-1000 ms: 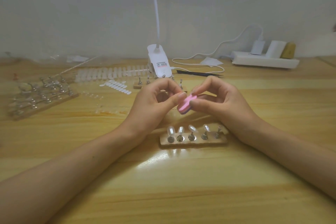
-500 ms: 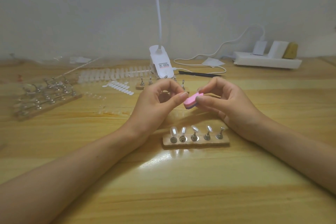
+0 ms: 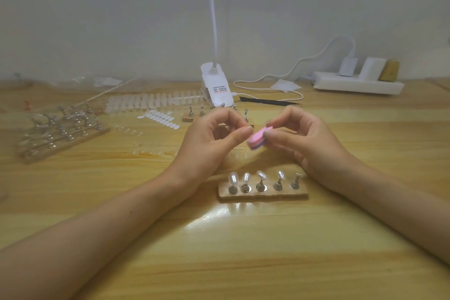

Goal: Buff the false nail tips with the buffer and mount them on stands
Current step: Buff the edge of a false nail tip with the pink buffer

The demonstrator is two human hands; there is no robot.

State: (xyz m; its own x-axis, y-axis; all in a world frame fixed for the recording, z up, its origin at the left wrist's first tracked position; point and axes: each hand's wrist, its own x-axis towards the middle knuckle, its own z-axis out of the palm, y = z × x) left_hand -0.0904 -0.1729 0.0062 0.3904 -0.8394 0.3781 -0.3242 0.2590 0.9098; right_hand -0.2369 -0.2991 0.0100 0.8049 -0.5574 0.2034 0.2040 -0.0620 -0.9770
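Observation:
My right hand (image 3: 302, 139) pinches a small pink buffer block (image 3: 256, 139) with a purple underside, held above the table. My left hand (image 3: 211, 143) pinches thumb and forefinger together right against the buffer's left end; a nail tip between them is too small to make out. Below the hands a wooden stand (image 3: 263, 193) carries a row of metal pegs; the left ones bear clear nail tips (image 3: 232, 178), the rightmost peg (image 3: 295, 180) is bare.
Strips of clear nail tips (image 3: 151, 105) and loose tips (image 3: 160, 118) lie at the back left. More peg stands (image 3: 60, 131) sit far left, another stand (image 3: 194, 114) behind my hands. A white clip lamp (image 3: 216, 87), black tweezers (image 3: 267, 101) and a power strip (image 3: 358, 84) line the back.
The buffer has slid back and forth against my left fingertips, its angle shifting slightly. The view has tilted a little; the stand has stayed in place.

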